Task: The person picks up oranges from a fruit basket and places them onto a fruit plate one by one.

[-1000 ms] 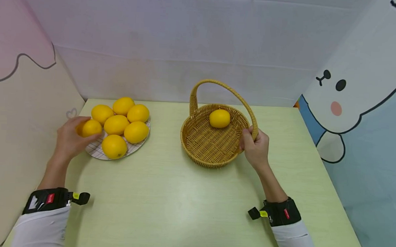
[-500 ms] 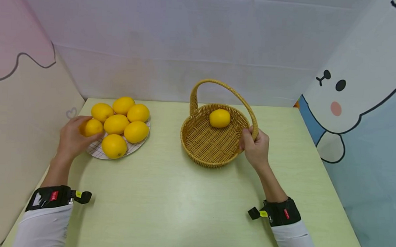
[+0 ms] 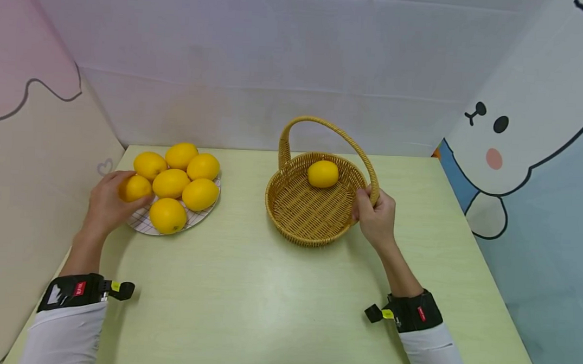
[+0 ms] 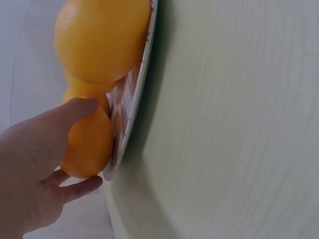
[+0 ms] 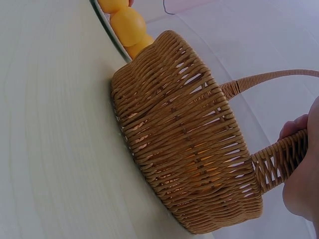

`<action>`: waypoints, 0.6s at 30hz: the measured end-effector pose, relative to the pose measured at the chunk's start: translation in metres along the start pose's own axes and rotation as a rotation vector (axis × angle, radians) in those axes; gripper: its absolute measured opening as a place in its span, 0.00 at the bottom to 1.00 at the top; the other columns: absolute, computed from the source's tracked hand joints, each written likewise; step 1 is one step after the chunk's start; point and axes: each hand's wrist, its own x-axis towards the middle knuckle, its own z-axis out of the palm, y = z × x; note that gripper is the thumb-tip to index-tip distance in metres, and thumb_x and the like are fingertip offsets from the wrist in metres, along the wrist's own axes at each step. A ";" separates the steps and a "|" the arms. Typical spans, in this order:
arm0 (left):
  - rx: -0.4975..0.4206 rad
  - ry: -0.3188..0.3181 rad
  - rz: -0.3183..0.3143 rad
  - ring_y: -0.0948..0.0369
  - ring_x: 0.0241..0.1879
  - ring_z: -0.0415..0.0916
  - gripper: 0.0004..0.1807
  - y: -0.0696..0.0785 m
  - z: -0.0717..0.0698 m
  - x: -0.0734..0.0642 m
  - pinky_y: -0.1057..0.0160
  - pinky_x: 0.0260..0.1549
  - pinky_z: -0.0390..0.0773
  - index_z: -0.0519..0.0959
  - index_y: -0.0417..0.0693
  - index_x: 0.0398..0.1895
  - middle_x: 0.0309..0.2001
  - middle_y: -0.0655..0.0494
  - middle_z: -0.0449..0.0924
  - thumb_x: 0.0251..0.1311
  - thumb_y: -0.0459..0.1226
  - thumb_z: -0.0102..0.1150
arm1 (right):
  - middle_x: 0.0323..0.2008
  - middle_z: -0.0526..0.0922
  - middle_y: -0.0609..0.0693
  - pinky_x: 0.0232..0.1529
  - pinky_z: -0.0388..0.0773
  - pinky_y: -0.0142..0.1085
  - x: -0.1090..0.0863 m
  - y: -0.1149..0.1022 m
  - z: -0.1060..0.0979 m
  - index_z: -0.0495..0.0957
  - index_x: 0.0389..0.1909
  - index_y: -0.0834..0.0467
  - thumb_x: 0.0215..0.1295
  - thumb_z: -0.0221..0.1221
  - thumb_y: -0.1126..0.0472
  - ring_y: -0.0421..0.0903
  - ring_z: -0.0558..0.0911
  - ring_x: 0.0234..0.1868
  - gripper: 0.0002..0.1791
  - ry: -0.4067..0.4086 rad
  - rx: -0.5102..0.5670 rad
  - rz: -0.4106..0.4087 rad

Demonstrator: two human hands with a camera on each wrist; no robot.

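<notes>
At the left edge of a round checked plate (image 3: 143,226), my left hand (image 3: 106,201) holds a yellow lemon (image 3: 137,188) between thumb and fingers. In the left wrist view the thumb lies on one side of that lemon (image 4: 89,147) and fingertips touch the other. Several more lemons (image 3: 171,184) crowd the plate beside it. My right hand (image 3: 377,215) grips the lower end of the arched handle (image 3: 344,134) of a round wicker basket (image 3: 309,215). A single lemon (image 3: 323,174) lies inside, toward the basket's back. In the right wrist view the basket wall (image 5: 184,139) hides most of its inside.
Both plate and basket stand on a pale green table (image 3: 247,299). A white cloth backdrop (image 3: 238,65) rises behind its back edge. Printed panels flank it, a pink and cream one (image 3: 34,154) at left and a blue one with a cartoon animal (image 3: 532,143) at right.
My left hand and the lemon in it have shifted slightly right, mostly in the first half second. The right hand and the basket stay in place.
</notes>
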 end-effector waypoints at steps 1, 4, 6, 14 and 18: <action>-0.004 -0.010 -0.004 0.25 0.76 0.61 0.47 0.000 -0.001 0.000 0.18 0.73 0.69 0.66 0.35 0.86 0.84 0.26 0.63 0.75 0.51 0.74 | 0.12 0.73 0.46 0.13 0.70 0.28 0.000 0.000 0.000 0.66 0.22 0.71 0.84 0.51 0.71 0.52 0.72 0.11 0.22 0.000 0.001 0.002; -0.019 -0.038 -0.012 0.25 0.76 0.60 0.49 -0.001 -0.004 0.000 0.18 0.71 0.68 0.64 0.36 0.87 0.85 0.26 0.61 0.76 0.56 0.70 | 0.13 0.73 0.45 0.13 0.70 0.28 0.000 0.000 0.000 0.66 0.22 0.71 0.84 0.51 0.71 0.52 0.71 0.11 0.22 -0.001 0.004 0.006; -0.027 -0.053 -0.018 0.24 0.76 0.60 0.50 -0.001 -0.006 0.000 0.17 0.71 0.68 0.63 0.37 0.88 0.86 0.27 0.59 0.77 0.59 0.68 | 0.13 0.73 0.44 0.13 0.69 0.28 0.001 0.001 0.000 0.66 0.22 0.71 0.83 0.51 0.71 0.53 0.71 0.11 0.22 -0.001 0.004 0.007; -0.052 -0.063 -0.018 0.21 0.85 0.49 0.53 0.003 -0.012 0.000 0.15 0.80 0.54 0.53 0.39 0.92 0.90 0.26 0.48 0.80 0.60 0.63 | 0.13 0.73 0.44 0.13 0.69 0.28 0.000 0.001 0.000 0.67 0.22 0.70 0.84 0.51 0.70 0.51 0.71 0.12 0.23 0.006 -0.007 0.021; -0.065 -0.062 -0.002 0.23 0.89 0.42 0.55 0.009 -0.018 0.001 0.15 0.83 0.46 0.49 0.40 0.93 0.91 0.27 0.43 0.80 0.59 0.63 | 0.13 0.73 0.43 0.14 0.70 0.28 0.000 0.001 0.000 0.67 0.22 0.69 0.85 0.52 0.70 0.50 0.72 0.12 0.23 0.005 -0.015 0.030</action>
